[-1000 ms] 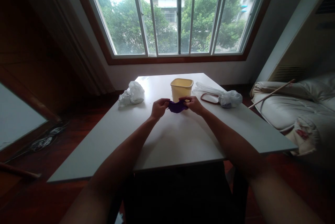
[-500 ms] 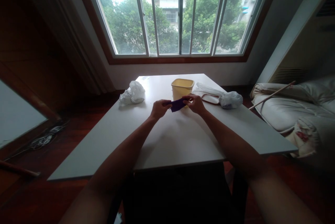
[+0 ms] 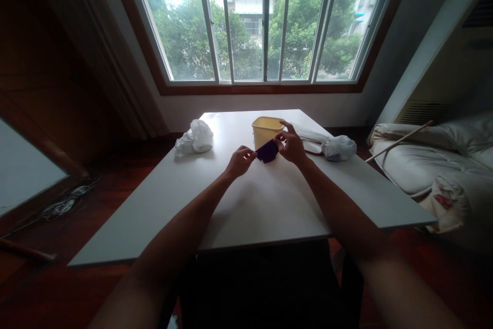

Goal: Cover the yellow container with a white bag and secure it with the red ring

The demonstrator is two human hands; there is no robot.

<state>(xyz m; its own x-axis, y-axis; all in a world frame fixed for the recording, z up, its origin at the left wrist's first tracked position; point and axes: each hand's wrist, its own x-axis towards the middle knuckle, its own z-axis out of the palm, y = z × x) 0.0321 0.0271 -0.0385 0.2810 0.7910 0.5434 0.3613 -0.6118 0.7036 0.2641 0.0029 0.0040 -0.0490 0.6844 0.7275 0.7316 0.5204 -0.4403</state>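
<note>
A small dark purple cloth (image 3: 267,152) is stretched between my two hands above the white table. My left hand (image 3: 239,161) pinches its left end between thumb and fingers. At the other end, my right hand (image 3: 290,143) grips the upper right corner, with its index finger raised and extended near the bin's rim. Directly behind the cloth stands a yellow plastic bin (image 3: 265,124), its lower part partly covered by cloth and hand. What the bin holds inside cannot be made out.
On the white table (image 3: 262,206), a crumpled white plastic bag (image 3: 196,136) lies at the left. A tied clear bag (image 3: 339,148) and a brown loop (image 3: 313,147) are at the right. Beyond the table's right edge is a padded cream seat (image 3: 408,165) with a stick (image 3: 400,140) on it.
My right hand has risen slightly, lifting the cloth's right end so it now slants up to the right. My right index finger has stretched out. The left hand has shifted slightly right.
</note>
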